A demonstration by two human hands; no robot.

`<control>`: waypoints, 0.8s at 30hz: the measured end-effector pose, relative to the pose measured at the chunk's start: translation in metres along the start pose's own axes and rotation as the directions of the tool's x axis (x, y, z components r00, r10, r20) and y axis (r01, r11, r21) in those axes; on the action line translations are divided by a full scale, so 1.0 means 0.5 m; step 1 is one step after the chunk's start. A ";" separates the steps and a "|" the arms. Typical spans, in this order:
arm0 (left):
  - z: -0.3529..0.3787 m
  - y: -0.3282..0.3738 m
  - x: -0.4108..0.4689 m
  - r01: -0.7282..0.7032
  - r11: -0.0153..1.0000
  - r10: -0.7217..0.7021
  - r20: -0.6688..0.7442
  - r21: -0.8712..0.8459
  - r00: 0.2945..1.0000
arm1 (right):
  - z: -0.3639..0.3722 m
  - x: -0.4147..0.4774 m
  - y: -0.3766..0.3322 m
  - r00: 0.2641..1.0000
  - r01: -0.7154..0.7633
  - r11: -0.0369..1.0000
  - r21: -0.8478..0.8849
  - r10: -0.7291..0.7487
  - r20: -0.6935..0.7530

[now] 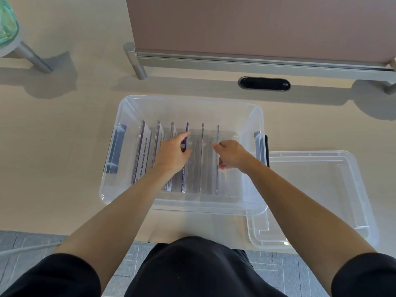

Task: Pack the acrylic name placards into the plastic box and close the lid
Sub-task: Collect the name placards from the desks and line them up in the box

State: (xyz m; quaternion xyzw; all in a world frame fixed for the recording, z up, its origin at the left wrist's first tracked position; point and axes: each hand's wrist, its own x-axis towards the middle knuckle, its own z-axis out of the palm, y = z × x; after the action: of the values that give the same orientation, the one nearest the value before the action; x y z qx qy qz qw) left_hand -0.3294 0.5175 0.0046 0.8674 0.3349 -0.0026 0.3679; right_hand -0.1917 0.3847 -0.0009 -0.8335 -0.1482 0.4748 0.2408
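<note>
A clear plastic box (255, 116) with grey side latches stands open on the beige table in front of me. Inside it, several acrylic name placards (202, 159) stand on edge in a row, the left ones showing printed white cards. My left hand (173, 154) is inside the box, fingers on the purple-edged placard (186, 168) near the middle. My right hand (232, 154) grips the rightmost placard (217, 179) by its top edge. The clear lid (334, 189) lies flat on the table to the right, partly under the box's corner.
A pink-brown partition on silver feet (257, 61) runs across the back of the table. A black oval cable port (264, 83) sits just behind the box. A silver stand with a green object (8, 28) is at the far left. The table's front edge is near my lap.
</note>
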 end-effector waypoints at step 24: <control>0.100 0.350 -0.025 -0.545 0.838 0.519 0.302 0.001 0.799 | -0.331 -0.314 0.135 0.895 -0.088 0.944 -0.319 -0.066 -0.442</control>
State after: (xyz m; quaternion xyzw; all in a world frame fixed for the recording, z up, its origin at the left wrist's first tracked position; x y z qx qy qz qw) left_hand -0.2251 0.3899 0.0829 0.9318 0.0196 -0.0410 0.3602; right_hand -0.1272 0.2102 0.1473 -0.9492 -0.1618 0.2404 0.1224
